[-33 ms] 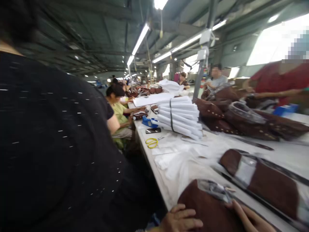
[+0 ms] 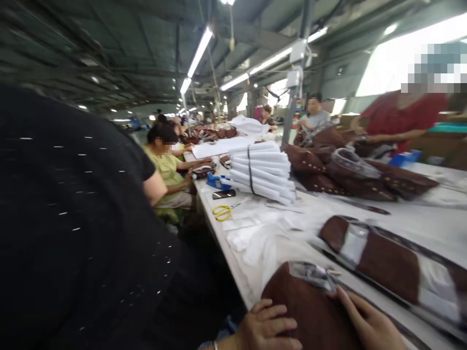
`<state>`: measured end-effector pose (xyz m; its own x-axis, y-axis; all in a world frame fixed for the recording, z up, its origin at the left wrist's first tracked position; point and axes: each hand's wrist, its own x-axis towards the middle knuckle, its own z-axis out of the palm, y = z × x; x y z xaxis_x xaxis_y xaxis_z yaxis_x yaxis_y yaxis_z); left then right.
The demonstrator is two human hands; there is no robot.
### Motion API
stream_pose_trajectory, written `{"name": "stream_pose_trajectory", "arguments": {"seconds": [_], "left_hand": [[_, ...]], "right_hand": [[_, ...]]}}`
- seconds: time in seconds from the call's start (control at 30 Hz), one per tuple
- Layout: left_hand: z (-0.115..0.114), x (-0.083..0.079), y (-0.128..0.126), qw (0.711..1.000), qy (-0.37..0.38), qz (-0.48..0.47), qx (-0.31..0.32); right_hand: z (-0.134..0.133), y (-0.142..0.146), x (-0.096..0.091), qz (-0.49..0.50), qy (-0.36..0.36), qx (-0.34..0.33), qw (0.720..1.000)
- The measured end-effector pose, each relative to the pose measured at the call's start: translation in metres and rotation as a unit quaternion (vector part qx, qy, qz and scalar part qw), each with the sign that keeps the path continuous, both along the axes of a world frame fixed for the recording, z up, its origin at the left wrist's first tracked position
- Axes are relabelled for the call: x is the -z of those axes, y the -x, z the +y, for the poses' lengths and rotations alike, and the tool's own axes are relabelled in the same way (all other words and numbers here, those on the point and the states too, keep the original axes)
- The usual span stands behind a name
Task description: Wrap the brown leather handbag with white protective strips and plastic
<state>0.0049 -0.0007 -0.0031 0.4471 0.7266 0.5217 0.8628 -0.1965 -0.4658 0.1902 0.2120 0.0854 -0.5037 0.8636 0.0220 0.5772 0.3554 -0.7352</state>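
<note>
A dark brown bag [image 2: 310,311], which looks like leather, lies at the near edge of the table. Clear plastic wraps the fitting [image 2: 315,273] along its upper side. My left hand [image 2: 268,326] rests on the bag's left part, fingers stretched and slightly apart. At the bag's right side, my right hand [image 2: 370,318] grips its edge close to the plastic-wrapped fitting, thumb side up; its other fingers are partly hidden. Another brown bag [image 2: 388,262], with pale wrapping bands around it, lies farther right.
A strapped bundle of white rolls [image 2: 259,170] stands mid-table near yellow-handled scissors [image 2: 222,213], a phone [image 2: 224,194] and a blue tape dispenser [image 2: 218,182]. Brown bags [image 2: 350,170] are heaped behind. A person in black [image 2: 80,218] is close on the left; others work along the table.
The view has shifted, so the table and people appear farther left and slightly higher. Both hands keep their places on the brown bag.
</note>
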Motion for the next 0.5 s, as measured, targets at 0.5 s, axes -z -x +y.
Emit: {"name": "stream_pose_trajectory", "arguments": {"seconds": [0.5], "left_hand": [[-0.006,-0.015,-0.007,0.93,-0.05,-0.357,0.068]], "right_hand": [[-0.008,0.011,-0.031,-0.228,-0.038,-0.124,0.965]]}}
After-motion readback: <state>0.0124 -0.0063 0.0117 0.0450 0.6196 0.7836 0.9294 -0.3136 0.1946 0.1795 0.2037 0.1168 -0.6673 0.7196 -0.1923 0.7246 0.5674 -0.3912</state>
